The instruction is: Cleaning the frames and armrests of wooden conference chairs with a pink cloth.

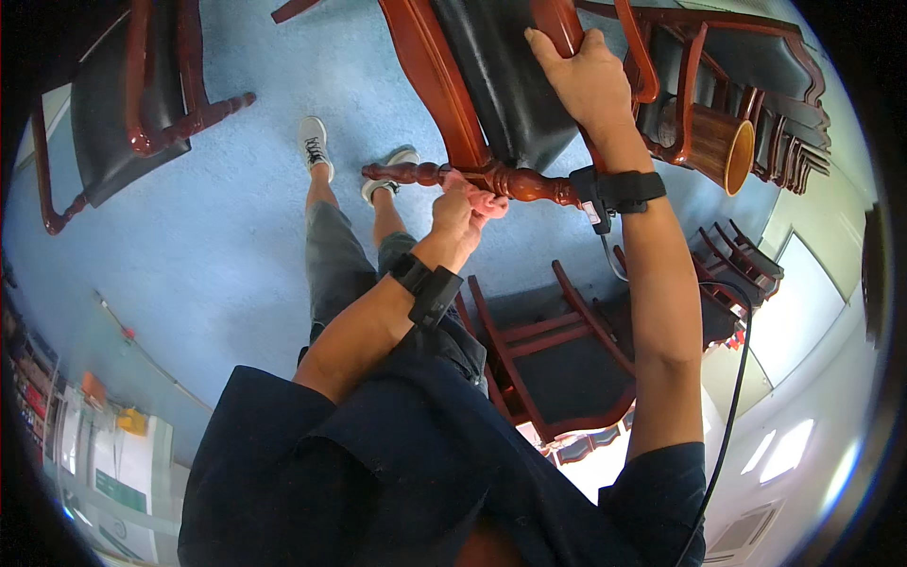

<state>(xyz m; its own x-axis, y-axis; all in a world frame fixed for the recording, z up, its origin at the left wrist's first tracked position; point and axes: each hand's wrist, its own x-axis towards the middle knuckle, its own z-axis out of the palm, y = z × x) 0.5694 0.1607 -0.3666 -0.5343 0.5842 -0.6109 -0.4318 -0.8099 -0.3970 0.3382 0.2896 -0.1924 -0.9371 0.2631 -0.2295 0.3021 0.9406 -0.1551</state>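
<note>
My left hand [453, 220] is closed around a bunched pink cloth [487, 203]. The cloth touches the turned front leg [528, 186] of a tilted, glossy red-brown wooden chair with a black padded seat [503, 85]. Higher up and to the right, my right hand [592, 81] grips a wooden part of the same chair [560, 25], its thumb and fingers on either side. Both wrists carry black strapped devices. The palm side of my right hand is hidden.
Another wooden armchair [127, 113] stands at the left. Stacked chairs [762, 64] and a brown round bin [719, 149] are at the upper right. More chairs [567, 375] stand at the lower right. A black cable [740, 368] runs beside my right arm. My feet are on the blue floor [234, 212].
</note>
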